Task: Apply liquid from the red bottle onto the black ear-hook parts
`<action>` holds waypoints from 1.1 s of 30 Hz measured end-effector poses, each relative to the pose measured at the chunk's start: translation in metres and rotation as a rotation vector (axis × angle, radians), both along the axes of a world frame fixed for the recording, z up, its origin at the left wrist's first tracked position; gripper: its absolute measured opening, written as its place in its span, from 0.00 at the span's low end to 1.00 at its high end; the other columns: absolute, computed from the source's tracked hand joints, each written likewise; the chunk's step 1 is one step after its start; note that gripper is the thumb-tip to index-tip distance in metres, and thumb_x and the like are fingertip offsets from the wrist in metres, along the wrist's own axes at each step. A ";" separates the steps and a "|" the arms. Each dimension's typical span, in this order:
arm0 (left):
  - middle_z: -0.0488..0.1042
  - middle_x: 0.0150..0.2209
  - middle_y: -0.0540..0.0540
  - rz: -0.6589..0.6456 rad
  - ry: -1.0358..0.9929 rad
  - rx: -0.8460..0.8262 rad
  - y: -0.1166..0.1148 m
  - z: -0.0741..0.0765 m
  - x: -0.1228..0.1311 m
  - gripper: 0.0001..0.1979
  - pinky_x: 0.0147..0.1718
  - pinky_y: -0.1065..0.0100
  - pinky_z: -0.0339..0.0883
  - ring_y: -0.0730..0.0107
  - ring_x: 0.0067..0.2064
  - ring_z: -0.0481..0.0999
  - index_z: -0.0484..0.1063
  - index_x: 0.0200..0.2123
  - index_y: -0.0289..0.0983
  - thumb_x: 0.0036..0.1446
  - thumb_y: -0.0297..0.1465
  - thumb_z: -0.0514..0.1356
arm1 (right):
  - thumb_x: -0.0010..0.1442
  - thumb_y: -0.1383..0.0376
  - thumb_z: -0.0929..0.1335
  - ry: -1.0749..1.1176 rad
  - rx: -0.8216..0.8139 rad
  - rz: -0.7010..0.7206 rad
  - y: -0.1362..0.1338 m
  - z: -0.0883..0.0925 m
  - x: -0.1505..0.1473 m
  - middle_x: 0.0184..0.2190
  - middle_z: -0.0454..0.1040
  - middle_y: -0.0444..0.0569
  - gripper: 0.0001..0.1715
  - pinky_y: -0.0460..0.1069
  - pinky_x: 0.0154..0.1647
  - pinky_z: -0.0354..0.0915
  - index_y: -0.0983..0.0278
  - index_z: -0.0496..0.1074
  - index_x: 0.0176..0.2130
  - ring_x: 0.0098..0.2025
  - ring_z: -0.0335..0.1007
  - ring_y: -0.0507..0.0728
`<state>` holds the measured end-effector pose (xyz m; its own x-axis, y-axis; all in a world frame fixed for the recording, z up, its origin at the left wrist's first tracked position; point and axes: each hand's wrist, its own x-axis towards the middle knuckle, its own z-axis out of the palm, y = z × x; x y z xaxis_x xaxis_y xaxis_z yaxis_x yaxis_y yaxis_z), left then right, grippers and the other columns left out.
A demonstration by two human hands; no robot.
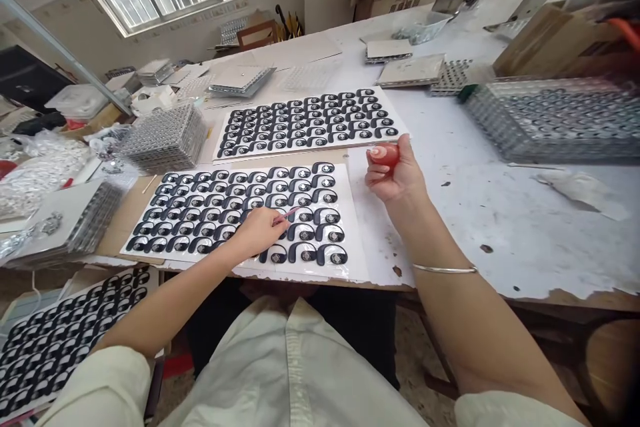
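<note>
My left hand (261,232) is closed on a thin pink stick-like tool (286,215), whose tip is over the near sheet (356,240). Rows of black hook-shaped pieces (331,255), each with a silvery round part, lie on that white sheet. To its right, my right hand (397,177) is raised with the palm side showing and the fingers curled around a smooth, rounded red object (385,155). What kind of object that is, I cannot tell. Just behind is a second sheet (395,110) of the same black pieces, close to my right fingertips.
Stacked clear trays (165,137) stand at the left, with a board-topped stack (65,220) nearer me. Another tray stack (555,120) and a cardboard box (565,47) stand at the right. A further sheet of black pieces (75,333) lies below the table's left edge.
</note>
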<state>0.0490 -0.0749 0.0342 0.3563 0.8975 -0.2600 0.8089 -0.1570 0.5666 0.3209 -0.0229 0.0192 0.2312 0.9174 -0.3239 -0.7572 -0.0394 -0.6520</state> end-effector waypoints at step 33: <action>0.66 0.15 0.52 0.231 -0.119 -0.449 0.018 0.004 0.014 0.14 0.14 0.73 0.50 0.76 0.16 0.61 0.65 0.18 0.36 0.42 0.33 0.69 | 0.40 0.57 0.78 -0.197 0.035 0.414 -0.104 -0.021 -0.056 0.32 0.75 0.40 0.27 0.52 0.47 0.74 0.56 0.75 0.42 0.29 0.69 0.49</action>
